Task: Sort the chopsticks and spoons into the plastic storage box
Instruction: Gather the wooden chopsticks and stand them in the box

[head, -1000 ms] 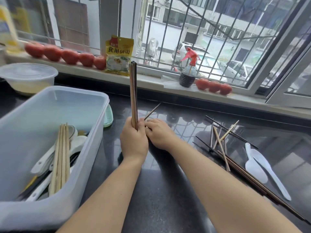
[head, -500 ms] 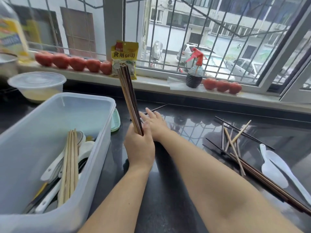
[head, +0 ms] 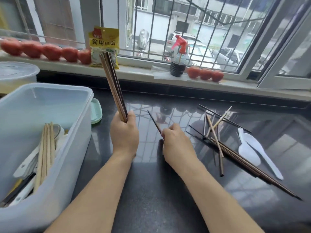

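In the middle of the frame the left hand [head: 124,133] grips a bundle of chopsticks [head: 113,86], standing up and tilted to the left. The right hand [head: 176,143] pinches one dark chopstick [head: 154,121] above the surface [head: 151,190]. At the right lie loose chopsticks [head: 217,145] and two white spoons [head: 252,150]. At the left stands the box [head: 70,145], with chopsticks and spoons inside.
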Motion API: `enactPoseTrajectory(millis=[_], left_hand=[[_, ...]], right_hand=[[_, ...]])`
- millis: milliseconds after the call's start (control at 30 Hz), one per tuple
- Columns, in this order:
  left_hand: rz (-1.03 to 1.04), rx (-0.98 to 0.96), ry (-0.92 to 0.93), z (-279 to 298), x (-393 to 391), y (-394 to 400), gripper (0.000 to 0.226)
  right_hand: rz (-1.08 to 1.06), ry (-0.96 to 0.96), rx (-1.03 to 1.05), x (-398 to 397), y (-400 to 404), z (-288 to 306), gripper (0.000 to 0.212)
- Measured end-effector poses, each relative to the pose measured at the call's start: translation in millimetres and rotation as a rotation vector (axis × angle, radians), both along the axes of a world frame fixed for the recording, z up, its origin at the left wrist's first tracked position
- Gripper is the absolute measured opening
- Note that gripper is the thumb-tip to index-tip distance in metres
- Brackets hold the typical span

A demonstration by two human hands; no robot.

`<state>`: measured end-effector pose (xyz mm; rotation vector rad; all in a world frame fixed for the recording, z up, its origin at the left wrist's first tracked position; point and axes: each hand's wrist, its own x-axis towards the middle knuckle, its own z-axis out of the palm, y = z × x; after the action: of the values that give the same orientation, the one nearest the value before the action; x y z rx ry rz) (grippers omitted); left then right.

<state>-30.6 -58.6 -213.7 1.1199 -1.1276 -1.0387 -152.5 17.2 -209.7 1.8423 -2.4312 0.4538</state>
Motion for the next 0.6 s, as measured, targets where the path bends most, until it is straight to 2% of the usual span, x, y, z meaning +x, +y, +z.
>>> enactPoseTrajectory(millis=[167,300,367,433,500,600], left_hand=[[-0.341,0.189,0.195,0.4,-32.0,35.3,0.022],[-0.457,0.423,0.317,-3.8,-45.8,51.6,0.012],[-0.494,0.473,0.367,-4.3,-48.3,53.8,0.014],[-0.526,0.467,0.391,-3.7,-50.6,56.6,0.018],[-0.567,0.433,0.412,-2.0,-51.6,60.2,0.025],[-0.611,0.365,0.319,0.1,-49.2,65.6,0.027]], right_hand=[[-0.130,-0.056,0.197,-4.4,70.1,19.9,0.008],[-0.202,-0.212,0.239,-16.7,78.5,23.1,0.011],[-0.272,-0.521,0.124,-25.2,80.2,18.7,0.021],[-0.301,-0.830,-0.107,-26.2,81.4,13.4,0.030],[-0.248,-0.851,-0.247,-17.5,80.6,9.5,0.028],[-0.110,-0.763,-0.278,5.3,78.6,4.9,0.021]])
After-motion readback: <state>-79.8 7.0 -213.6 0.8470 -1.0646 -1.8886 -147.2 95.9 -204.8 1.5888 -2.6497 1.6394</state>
